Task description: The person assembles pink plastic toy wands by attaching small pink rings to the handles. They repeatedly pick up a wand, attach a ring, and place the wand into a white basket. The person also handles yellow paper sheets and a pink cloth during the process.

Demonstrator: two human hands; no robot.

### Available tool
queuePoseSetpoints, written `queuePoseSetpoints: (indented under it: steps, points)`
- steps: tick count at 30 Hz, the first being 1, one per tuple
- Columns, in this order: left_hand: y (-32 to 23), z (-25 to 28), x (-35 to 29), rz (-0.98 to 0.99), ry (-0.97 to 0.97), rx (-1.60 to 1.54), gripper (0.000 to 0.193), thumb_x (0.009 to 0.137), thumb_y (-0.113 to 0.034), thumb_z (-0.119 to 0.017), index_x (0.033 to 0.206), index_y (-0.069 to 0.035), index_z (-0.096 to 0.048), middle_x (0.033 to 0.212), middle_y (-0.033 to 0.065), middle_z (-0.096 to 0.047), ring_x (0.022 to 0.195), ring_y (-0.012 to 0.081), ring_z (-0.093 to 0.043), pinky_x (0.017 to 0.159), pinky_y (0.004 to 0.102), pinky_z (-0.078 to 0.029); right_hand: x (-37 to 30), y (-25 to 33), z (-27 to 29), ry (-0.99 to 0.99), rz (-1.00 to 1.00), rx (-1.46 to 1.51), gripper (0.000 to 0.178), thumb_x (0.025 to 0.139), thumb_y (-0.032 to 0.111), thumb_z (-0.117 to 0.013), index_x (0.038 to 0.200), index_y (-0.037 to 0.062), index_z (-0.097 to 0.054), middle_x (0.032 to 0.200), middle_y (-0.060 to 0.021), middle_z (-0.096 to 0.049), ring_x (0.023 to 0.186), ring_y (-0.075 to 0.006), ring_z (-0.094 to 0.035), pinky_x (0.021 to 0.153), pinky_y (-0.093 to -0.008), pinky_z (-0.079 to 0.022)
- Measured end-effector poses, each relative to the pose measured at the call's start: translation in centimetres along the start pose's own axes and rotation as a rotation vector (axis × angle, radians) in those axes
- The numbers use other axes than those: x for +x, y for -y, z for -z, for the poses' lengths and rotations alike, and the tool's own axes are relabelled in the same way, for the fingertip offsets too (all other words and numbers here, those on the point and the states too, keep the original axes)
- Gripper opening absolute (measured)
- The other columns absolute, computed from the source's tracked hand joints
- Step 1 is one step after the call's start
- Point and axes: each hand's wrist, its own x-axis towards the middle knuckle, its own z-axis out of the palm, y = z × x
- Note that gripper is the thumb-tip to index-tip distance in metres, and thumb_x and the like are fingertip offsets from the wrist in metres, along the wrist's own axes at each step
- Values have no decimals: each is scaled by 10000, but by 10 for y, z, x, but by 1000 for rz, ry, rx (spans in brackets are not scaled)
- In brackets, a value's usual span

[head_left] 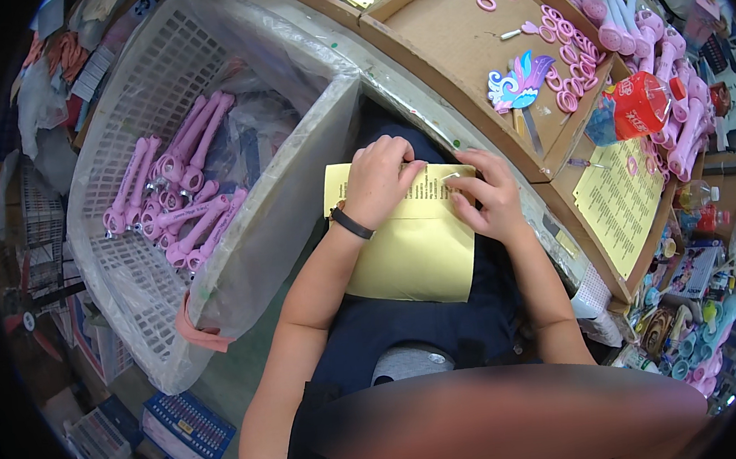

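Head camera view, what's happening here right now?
A seated person holds a yellow sheet on their lap. The left hand presses its top edge while the right hand picks at it with its fingers. A white basket of pink plastic handles sits to their left, cardboard trays ahead.

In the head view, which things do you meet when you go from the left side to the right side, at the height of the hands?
White plastic crate with pink toy pieces → left hand on the yellow sheet → right hand pinching at the sheet's top edge → cardboard tray → second yellow printed sheet.
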Motion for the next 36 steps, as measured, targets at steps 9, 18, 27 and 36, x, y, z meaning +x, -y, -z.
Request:
queuePoseSetpoints:
  steps: [9, 18, 27, 36]
  points:
    - [1, 1, 2, 31, 25, -26, 188, 793, -189, -699, 789, -54, -569, 771, 78, -566, 728, 274, -561, 684, 385, -429, -30, -11, 10, -182, -233, 503, 510, 940, 396, -463, 638, 56, -694, 1124, -154, -626, 1144, -330, -494, 953, -421, -386]
    - [4, 5, 14, 36, -153, 49, 192, 802, -188, -693, 784, -55, -557, 771, 77, -559, 738, 289, -554, 697, 392, -427, 45, -7, 59, -471, -438, 1072, 437, 994, 316, -426, 1353, 71, -387, 1313, -194, -508, 1179, -268, -509, 904, -353, -429]
    - [-9, 3, 21, 7, -121, 55, 151, 784, -184, -680, 787, -56, -600, 789, 126, -587, 785, 322, -580, 699, 442, -450, 309, -53, -76, -264, -502, 507, 1237, 742, 358, -794, 1454, 4, 153, 1479, -297, -196, 1248, -323, -448, 974, -381, -433]
    - [-11, -20, 24, -86, -139, 23, 164, 766, -177, -686, 852, -61, -608, 833, 89, -582, 813, 294, -578, 745, 432, -444, 351, -76, -127, -396, -927, 666, 1256, 651, 98, -774, 1423, -11, 211, 1405, -311, -271, 1227, -344, -456, 1014, -357, -401]
